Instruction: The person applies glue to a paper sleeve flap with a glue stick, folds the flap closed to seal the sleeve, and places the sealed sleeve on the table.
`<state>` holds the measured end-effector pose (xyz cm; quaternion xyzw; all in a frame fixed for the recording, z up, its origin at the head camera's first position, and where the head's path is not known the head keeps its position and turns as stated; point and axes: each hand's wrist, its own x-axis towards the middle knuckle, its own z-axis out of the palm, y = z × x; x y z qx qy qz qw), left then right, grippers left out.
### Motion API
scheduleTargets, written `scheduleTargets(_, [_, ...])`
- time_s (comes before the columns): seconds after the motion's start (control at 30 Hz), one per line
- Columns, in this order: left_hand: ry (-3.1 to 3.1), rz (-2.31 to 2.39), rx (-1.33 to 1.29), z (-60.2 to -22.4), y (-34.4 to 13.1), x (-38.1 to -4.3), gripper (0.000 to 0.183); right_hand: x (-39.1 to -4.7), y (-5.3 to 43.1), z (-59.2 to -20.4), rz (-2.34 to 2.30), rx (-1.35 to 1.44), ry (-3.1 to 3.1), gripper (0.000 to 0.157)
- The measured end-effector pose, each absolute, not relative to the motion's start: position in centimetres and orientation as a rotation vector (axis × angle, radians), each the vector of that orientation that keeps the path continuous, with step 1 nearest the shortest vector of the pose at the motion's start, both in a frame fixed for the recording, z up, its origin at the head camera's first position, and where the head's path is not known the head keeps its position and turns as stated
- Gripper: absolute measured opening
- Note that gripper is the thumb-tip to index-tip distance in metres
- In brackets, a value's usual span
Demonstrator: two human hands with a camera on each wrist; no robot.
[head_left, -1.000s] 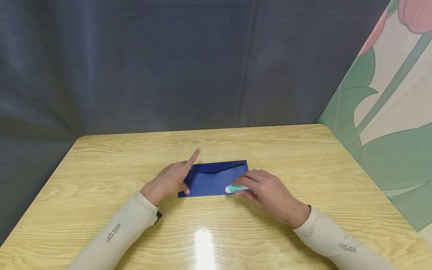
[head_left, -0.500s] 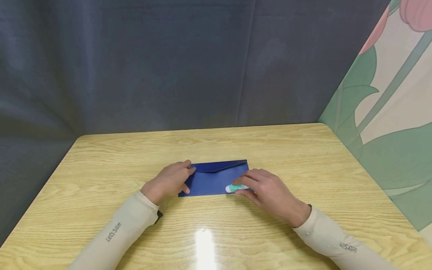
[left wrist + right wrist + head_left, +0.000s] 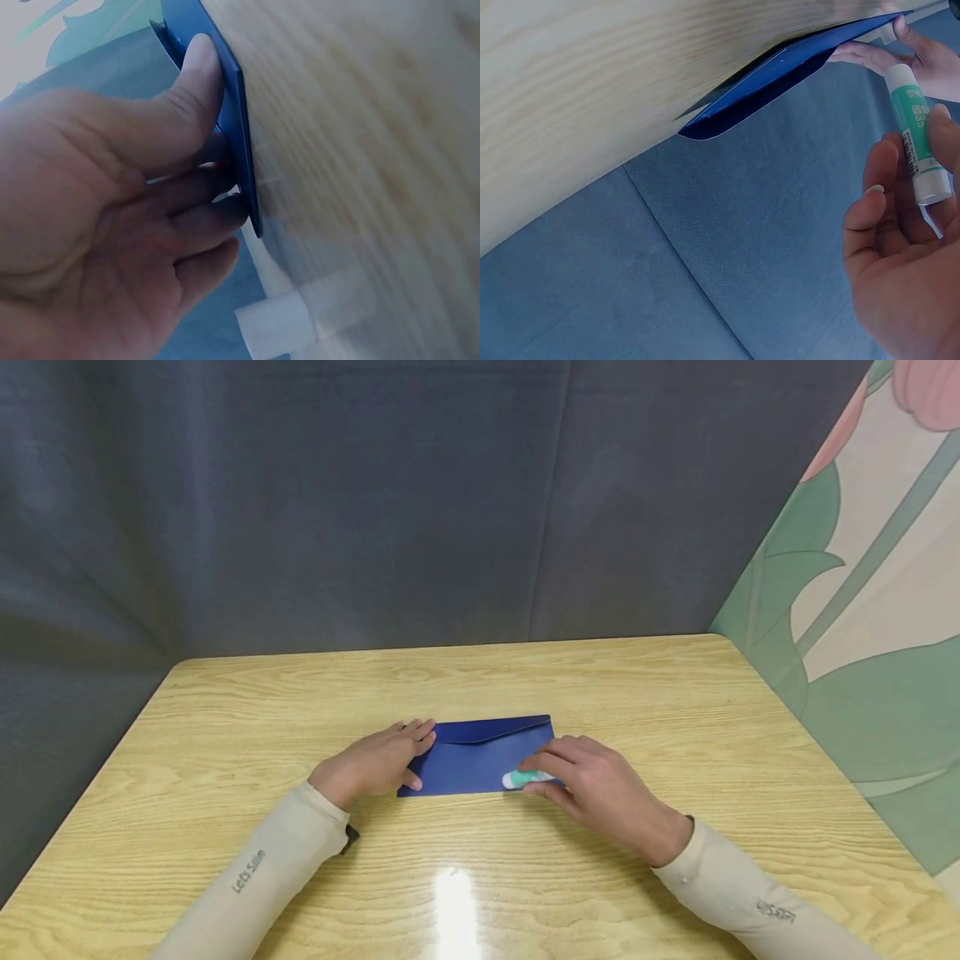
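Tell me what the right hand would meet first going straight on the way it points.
The right hand, holding the glue stick, would likely meet the blue envelope first, as that lies along its line. Height is hard to judge, so it might pass above.

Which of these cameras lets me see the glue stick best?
The right wrist view: the glue stick appears largest there, with both ends and its barcode showing. The head view has it smaller, partly covered by the right hand. In the left wrist view I can't make it out.
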<state>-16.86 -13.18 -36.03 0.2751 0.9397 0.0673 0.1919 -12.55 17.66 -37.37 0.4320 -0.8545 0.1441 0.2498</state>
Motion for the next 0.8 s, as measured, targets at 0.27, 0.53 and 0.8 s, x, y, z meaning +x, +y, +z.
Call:
scheduleTargets(0.27, [2.58,0.294,0.761,-35.95,-13.63,-17.15,0.075,-12.53,17.63,-37.24,0.381,1.18,-2.342,0.023])
scheduleTargets(0.53, [2.592,0.288,0.743,-36.08,-13.33,-16.95,0.076,-12.51,17.64,-37.35,0.389,1.176,-2.33,0.024])
scheduleTargets(0.8, [2.645,0.142,0.807,-35.88,-13.04,-16.51,0.073,-12.54,17.61,-37.34,0.381,1.18,-2.317,0.026])
